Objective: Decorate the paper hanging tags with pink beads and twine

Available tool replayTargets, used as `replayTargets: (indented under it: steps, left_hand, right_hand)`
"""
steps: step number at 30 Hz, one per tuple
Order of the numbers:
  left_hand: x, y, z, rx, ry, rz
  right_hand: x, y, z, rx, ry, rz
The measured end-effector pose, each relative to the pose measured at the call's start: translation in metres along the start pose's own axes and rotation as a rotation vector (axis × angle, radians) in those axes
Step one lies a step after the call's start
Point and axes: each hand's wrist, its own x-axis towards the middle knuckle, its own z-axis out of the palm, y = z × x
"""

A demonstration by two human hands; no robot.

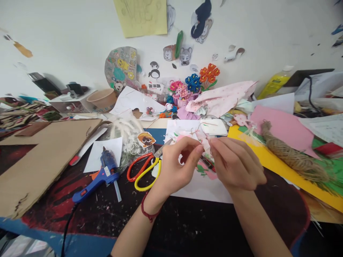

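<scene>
Both of my hands are raised over a white sheet of paper (203, 191) at the middle of the table. My left hand (180, 166) pinches thumb to forefinger, and my right hand (237, 162) has its fingertips pressed together close by. Whatever is between the fingertips is too small and pale to name. Below them lie pink and green paper scraps (201, 170) and a dark tool with red (208, 164), partly hidden by the right hand. Scissors with one red and one yellow handle (147, 176) lie beside my left hand, their blades partly covered.
A blue glue gun (107, 171) lies left on a white paper, its cord running off the front edge. Cardboard (50, 157) covers the far left. Twine (289, 153) and yellow paper (270, 160) lie right. Beaded flowers (193, 84) stand at the back.
</scene>
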Motion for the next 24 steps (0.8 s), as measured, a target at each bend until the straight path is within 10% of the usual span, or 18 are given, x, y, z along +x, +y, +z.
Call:
replayTargets:
  steps: [15,24]
  left_hand:
    - [0.008,0.002,-0.004,-0.277,-0.066,-0.177]
    - [0.006,0.005,-0.004,-0.060,0.008,-0.069]
  right_hand:
    - [-0.009,0.005,-0.005,-0.009,0.010,-0.006]
    - [0.005,-0.010,0.007,0.355,0.004,0.665]
